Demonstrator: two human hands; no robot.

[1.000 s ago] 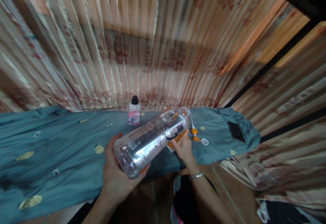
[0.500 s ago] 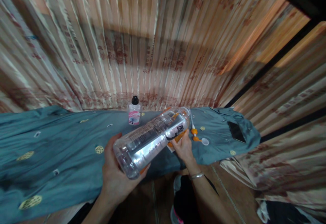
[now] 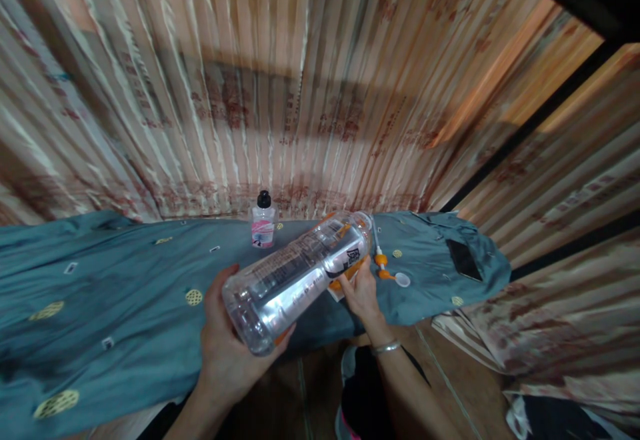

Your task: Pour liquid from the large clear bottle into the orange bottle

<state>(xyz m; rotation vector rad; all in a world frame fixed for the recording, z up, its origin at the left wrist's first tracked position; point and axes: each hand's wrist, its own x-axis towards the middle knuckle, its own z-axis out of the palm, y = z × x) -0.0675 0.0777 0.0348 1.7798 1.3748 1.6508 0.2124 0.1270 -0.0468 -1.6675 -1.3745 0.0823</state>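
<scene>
the left hand is curled around the base end of a large clear bottle, thumb on one side and fingers on the other, partly open to the bottle's width. the bottle is held tilted over the near edge of a teal cloth, its base toward the person and its neck pointing up and away to the right. the right hand is bent in close under the neck end, thumb and fingers at an orange and white patch; the bottle hides part of the grip, so how far this hand is open, and whether the patch is a separate thing, i cannot tell. a bracelet circles the right wrist.

just right of the neck, an orange pump lies on the cloth, a white disc at its near end. a small bottle with a black cap and pink label stands upright behind the large one. a phone lies farther right. a pleated curtain hangs behind.
</scene>
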